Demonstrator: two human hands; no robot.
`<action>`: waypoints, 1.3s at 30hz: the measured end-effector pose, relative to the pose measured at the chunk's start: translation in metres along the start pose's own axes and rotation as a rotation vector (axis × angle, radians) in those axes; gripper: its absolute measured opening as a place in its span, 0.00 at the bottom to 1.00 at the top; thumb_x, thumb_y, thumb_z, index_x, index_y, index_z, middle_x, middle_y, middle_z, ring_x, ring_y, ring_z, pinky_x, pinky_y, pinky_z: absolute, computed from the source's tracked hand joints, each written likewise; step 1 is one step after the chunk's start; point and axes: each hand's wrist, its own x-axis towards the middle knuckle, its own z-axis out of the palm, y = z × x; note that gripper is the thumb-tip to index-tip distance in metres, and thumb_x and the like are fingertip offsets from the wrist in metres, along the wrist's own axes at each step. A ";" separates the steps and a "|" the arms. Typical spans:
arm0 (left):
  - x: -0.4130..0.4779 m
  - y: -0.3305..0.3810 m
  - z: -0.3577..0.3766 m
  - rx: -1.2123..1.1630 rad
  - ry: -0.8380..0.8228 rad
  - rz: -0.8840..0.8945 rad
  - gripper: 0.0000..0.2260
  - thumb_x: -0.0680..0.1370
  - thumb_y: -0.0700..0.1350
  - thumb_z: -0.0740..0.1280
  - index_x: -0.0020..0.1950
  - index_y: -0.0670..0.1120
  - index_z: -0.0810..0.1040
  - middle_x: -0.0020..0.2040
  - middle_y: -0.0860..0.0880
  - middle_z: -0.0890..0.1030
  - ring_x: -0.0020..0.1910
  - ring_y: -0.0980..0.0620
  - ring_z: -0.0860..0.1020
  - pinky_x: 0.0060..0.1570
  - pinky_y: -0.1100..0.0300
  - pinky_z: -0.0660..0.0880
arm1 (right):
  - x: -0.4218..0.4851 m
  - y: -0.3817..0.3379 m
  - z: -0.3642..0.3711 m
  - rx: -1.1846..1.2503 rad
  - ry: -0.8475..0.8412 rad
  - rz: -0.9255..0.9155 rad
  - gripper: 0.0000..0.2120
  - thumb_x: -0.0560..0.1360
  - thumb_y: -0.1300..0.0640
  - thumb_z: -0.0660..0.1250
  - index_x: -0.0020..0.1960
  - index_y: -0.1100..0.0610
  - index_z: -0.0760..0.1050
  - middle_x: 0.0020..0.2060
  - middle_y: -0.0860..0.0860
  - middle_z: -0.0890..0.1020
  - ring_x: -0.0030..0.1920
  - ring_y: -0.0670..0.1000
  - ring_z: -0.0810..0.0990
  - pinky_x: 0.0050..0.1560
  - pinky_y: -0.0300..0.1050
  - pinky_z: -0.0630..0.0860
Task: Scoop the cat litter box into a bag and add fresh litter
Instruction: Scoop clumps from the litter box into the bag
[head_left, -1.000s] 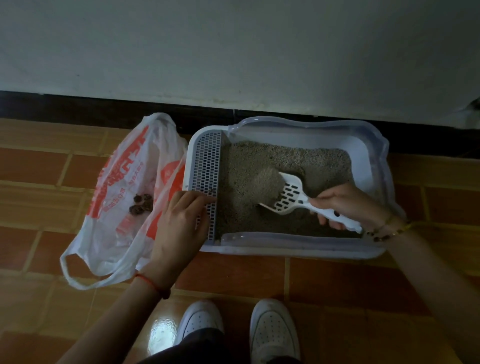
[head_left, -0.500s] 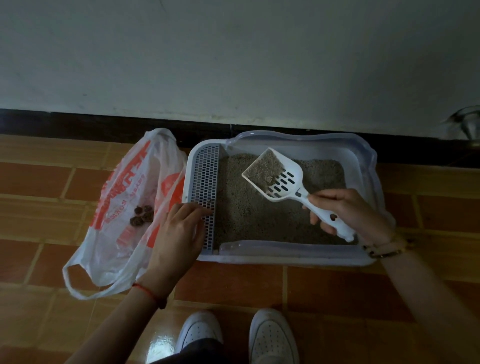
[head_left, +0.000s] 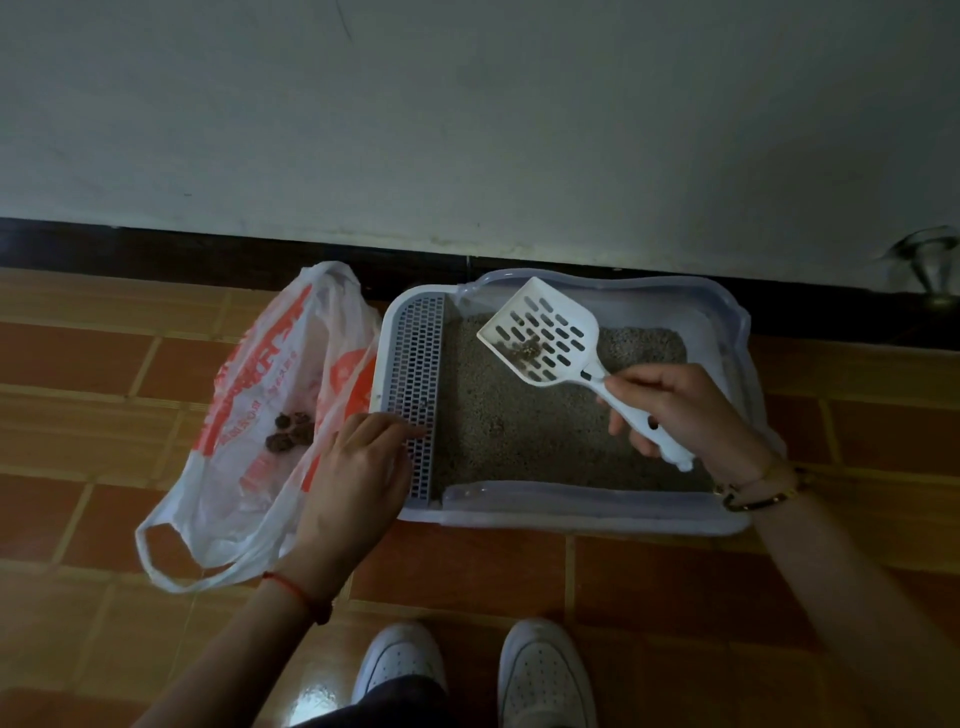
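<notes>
Above the litter box (head_left: 571, 515), toward its twelve o'clock edge, we hold the scoop (head_left: 545, 332) in our right hand (head_left: 680, 410), fingers curled round its handle, a few dark clumps (head_left: 524, 351) lying in it. Our left hand (head_left: 358, 467) rests, fingers together, on the grate (head_left: 421, 374) at nine o'clock, beside the bag (head_left: 249, 415).
</notes>
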 end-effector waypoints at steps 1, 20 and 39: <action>-0.001 -0.001 0.000 0.002 0.003 -0.005 0.16 0.77 0.47 0.56 0.59 0.48 0.80 0.57 0.48 0.80 0.57 0.47 0.76 0.50 0.50 0.78 | 0.000 -0.001 0.002 -0.002 -0.004 -0.004 0.10 0.78 0.58 0.65 0.47 0.65 0.81 0.33 0.65 0.81 0.26 0.56 0.72 0.23 0.40 0.70; -0.032 -0.048 -0.056 0.013 0.241 -0.287 0.10 0.76 0.37 0.66 0.54 0.47 0.81 0.52 0.50 0.81 0.53 0.49 0.77 0.49 0.50 0.76 | 0.030 -0.051 0.080 -0.158 -0.201 -0.125 0.09 0.78 0.56 0.64 0.48 0.60 0.81 0.34 0.59 0.82 0.26 0.52 0.75 0.25 0.38 0.72; -0.072 -0.076 -0.070 0.123 0.278 -0.524 0.13 0.76 0.38 0.68 0.59 0.47 0.82 0.62 0.46 0.77 0.58 0.46 0.70 0.52 0.54 0.72 | 0.072 -0.060 0.195 -1.207 -0.072 -1.005 0.13 0.76 0.51 0.66 0.57 0.57 0.76 0.38 0.54 0.82 0.31 0.50 0.80 0.29 0.41 0.74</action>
